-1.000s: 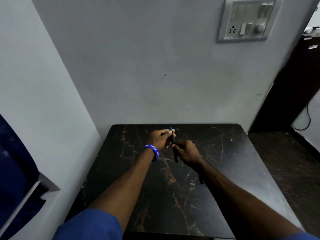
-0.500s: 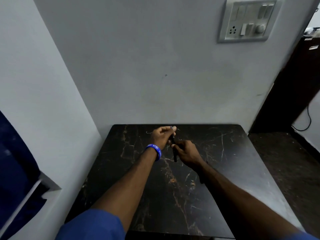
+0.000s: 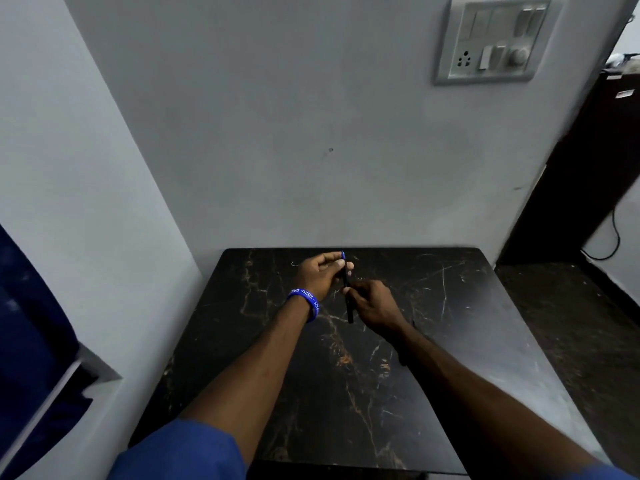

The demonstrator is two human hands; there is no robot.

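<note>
Head view shows the left hand (image 3: pixel 320 275) curled on the upper end of a thin dark pen (image 3: pixel 349 311), near its blue tip. The right hand (image 3: pixel 375 304) pinches the middle, above the table (image 3: pixel 450 323). I judge the work is only started, since the pen appears whole. Fingers hide any cap or joint.

Looking like domestic room or small office corner: plain grey walls (image 3: pixel 277 133) meeting, switchboard (image 3: pixel 491 39) with socket and regulator knob sitting high, dark marble-top table (image 3: pixel 467 323) standing against wall, dark wooden cabinet (image 3: pixel 595 161) standing rightward
</note>
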